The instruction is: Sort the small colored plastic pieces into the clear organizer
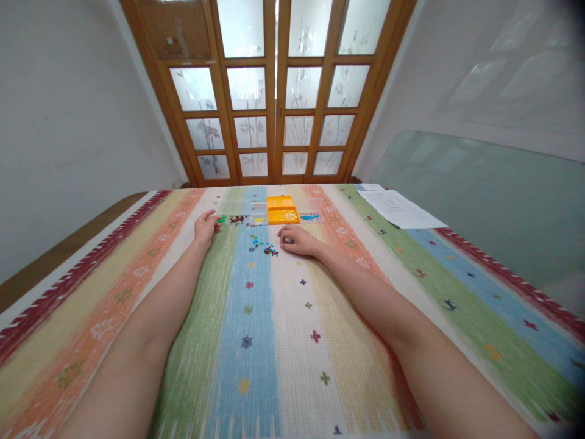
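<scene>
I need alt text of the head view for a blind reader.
Two bare arms reach across a striped cloth: the left hand is at the end of a bead tray, the right hand rests beside loose beads. An orange box sits beyond them.

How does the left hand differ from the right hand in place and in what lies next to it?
The left hand lies at the green-bead end of the clear bead tray; the right hand lies nearer the person, in front of the orange box. Loose beads lie beside the right hand, none beside the left hand. Both rest on the striped cloth with curled fingers.
</scene>
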Available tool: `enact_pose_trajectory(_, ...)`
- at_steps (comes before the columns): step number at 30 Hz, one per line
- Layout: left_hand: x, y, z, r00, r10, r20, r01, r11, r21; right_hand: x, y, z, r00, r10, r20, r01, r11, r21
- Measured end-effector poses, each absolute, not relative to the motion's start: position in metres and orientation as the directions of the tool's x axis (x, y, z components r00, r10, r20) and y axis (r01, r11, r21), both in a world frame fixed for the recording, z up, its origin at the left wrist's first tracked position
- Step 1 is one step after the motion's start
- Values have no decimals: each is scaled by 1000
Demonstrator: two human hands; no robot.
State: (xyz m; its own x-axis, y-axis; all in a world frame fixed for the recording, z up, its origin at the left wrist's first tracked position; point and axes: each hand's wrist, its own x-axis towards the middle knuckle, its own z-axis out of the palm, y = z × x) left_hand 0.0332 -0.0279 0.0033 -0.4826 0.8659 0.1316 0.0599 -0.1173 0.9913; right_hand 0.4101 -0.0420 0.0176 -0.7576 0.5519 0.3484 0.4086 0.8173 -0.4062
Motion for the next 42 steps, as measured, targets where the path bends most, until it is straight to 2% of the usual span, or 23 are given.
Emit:
enact_pose_trajectory(3,35,-25,-2,-454,875,168,127,-124,984,408,-40,13,-744,556,372,429,823,-372)
enact_pose_trajectory(6,38,-24,-8,-377,889,259,311,-142,940,405,-40,9,-733,553,396,436,829,-351)
enact_pose_trajectory(9,43,-26,-10,-241,898,368,534,-194,823,402,-43,8,-735,535,416,426,842,-331)
enact_pose_trajectory(12,52,-32,-9,-101,890,445,671,-269,691,397,-46,7,-753,510,415,405,857,-318)
enact_pose_trajectory(16,69,-41,-6,56,885,463,743,-347,573,390,-49,6,-758,501,417,395,862,-319)
enact_pose_trajectory(21,94,-51,0,286,864,414,756,-469,457,384,-50,3,-755,501,422,386,861,-331)
enact_pose_trajectory(26,105,-59,7,421,823,381,714,-560,420,384,-46,-1,-708,541,453,408,838,-363)
enact_pose_trajectory(29,104,-62,10,439,830,344,685,-557,469,391,-36,-1,-570,662,486,488,749,-448)
enact_pose_trajectory(34,103,-64,15,442,864,242,619,-489,615,423,-14,4,-147,861,486,634,460,-622)
enact_pose_trajectory(38,104,-69,22,506,846,165,615,-489,619,453,3,7,140,879,456,688,245,-683)
enact_pose_trajectory(42,106,-73,27,545,831,106,622,-486,614,470,14,3,218,876,431,736,142,-662)
